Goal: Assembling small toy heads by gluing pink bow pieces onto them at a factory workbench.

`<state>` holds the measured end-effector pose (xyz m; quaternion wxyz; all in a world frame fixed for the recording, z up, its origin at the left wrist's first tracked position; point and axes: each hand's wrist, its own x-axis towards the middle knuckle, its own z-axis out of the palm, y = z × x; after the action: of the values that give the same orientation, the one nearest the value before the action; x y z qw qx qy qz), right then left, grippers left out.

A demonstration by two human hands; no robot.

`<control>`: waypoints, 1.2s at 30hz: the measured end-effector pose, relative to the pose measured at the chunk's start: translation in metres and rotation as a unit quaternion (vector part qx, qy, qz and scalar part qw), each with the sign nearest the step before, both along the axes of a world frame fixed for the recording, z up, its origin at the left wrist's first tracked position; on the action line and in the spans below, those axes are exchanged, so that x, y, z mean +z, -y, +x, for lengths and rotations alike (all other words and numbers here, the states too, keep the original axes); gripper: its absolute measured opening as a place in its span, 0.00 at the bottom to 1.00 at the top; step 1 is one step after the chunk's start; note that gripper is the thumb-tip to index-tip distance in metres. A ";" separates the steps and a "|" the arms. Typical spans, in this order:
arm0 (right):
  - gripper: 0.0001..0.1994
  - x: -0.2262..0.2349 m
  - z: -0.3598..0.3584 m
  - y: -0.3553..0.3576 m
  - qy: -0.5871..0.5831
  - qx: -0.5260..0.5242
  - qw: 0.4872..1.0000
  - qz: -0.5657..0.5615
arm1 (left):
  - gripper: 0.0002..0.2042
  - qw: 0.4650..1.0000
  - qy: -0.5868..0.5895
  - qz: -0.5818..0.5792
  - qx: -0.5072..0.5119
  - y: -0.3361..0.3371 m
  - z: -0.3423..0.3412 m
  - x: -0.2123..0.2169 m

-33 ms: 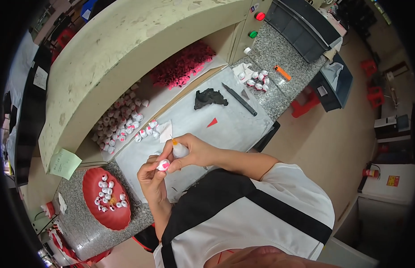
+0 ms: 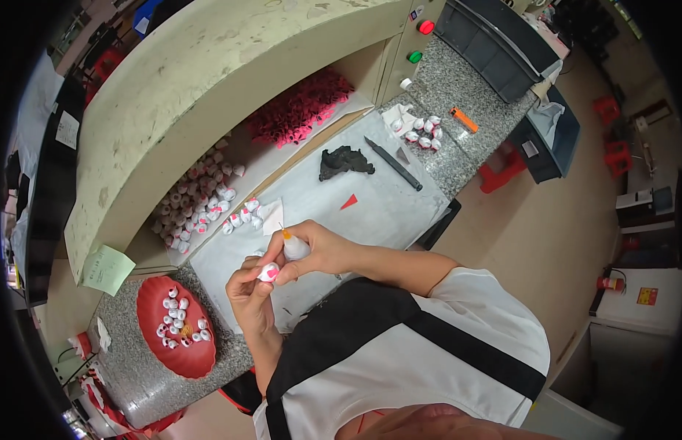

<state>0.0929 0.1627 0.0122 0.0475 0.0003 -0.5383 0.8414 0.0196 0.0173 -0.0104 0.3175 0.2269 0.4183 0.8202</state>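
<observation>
My left hand (image 2: 247, 295) pinches a small white figure (image 2: 269, 273) with a bright pink patch between thumb and fingers. In my right hand (image 2: 326, 251) is a white squeeze bottle (image 2: 296, 248) with an orange neck and a thin needle tip pointing up and away. My right thumb and a fingertip also rest against the small figure, so both hands meet over the white work sheet (image 2: 297, 198). Just beyond them, several similar white and pink figures (image 2: 242, 215) stand beside a scrap of white paper (image 2: 272, 217).
A pale hooded machine holds a pile of white figures (image 2: 198, 192) and a pink heap (image 2: 304, 110). On the sheet lie a black crumpled lump (image 2: 344, 162), a dark pen-like tool (image 2: 394, 163) and a red triangle (image 2: 349, 202). At left stands a red tray (image 2: 151, 339); at right, more figures (image 2: 424, 135).
</observation>
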 end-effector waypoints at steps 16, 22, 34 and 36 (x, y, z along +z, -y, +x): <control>0.12 0.004 -0.001 0.000 0.020 0.022 0.999 -0.012 | 0.12 0.996 -0.077 -0.033 0.039 0.003 0.004 0.007; 0.11 0.004 -0.002 -0.001 0.035 0.007 0.999 -0.020 | 0.12 0.999 -0.038 0.000 -0.007 0.000 0.002 0.008; 0.13 -0.004 -0.010 0.006 0.038 -0.031 0.997 0.056 | 0.12 0.986 -0.119 -0.090 0.076 0.001 0.003 0.009; 0.12 -0.005 -0.010 0.006 0.036 -0.032 0.998 0.049 | 0.12 0.980 -0.154 -0.095 0.083 0.001 0.001 0.005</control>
<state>0.0826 0.1567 0.0068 0.0552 -0.0447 -0.5796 0.8118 0.0210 0.0160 -0.0050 0.1997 0.2836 0.5555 0.7557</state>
